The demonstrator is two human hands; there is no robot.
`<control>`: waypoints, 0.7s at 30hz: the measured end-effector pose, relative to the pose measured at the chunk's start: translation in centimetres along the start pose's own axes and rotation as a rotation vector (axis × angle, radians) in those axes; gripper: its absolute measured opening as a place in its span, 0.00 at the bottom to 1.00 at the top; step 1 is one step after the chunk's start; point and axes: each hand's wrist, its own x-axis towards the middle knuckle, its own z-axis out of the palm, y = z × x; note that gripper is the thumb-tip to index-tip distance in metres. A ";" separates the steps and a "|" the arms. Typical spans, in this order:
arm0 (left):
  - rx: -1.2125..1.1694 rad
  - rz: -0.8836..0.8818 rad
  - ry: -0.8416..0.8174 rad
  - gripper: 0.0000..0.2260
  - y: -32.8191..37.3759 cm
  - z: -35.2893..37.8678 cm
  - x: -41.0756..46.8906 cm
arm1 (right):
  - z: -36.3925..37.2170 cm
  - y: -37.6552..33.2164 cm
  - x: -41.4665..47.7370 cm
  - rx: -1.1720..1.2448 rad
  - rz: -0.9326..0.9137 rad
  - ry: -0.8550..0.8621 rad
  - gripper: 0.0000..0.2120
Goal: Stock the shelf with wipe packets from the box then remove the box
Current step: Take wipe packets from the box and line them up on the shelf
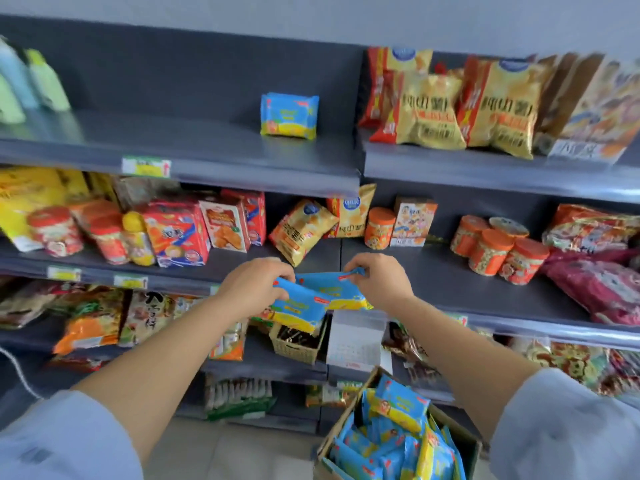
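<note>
Both hands are raised in front of the middle shelf. My left hand [254, 284] grips one blue and yellow wipe packet [296, 311] by its top edge. Beside it, my right hand [375, 280] pinches a second wipe packet [334, 289] at its upper right corner. The two packets overlap between the hands. A single wipe packet [289, 115] stands upright on the top shelf [194, 147], whose grey surface is mostly bare around it. At the bottom right, an open cardboard box [398, 434] on the floor holds several more packets.
Gold snack bags [450, 109] fill the top shelf to the right of the divider. Pale bottles [31, 84] stand at its far left. The middle shelf carries red boxes [180, 230], orange jars [498, 251] and snack bags. A woven basket [298, 341] sits on the lower shelf.
</note>
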 end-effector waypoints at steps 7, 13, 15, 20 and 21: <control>0.071 0.069 0.143 0.09 -4.8 -8.8 0.4 | -2.3 -9.4 3.9 0.046 -0.136 0.149 0.05; -0.123 0.099 0.263 0.08 -6.7 -15.3 1.0 | -4.4 -15.2 7.4 0.159 -0.176 0.283 0.05; -0.190 0.108 0.308 0.08 -7.1 -17.2 1.6 | -4.9 -16.4 8.5 0.186 -0.173 0.319 0.04; -0.261 0.121 0.359 0.09 -7.8 -20.8 4.1 | -6.1 -17.6 12.1 0.189 -0.133 0.375 0.04; -0.267 0.125 0.367 0.10 -7.9 -21.3 4.7 | -6.2 -17.6 12.9 0.200 -0.119 0.382 0.04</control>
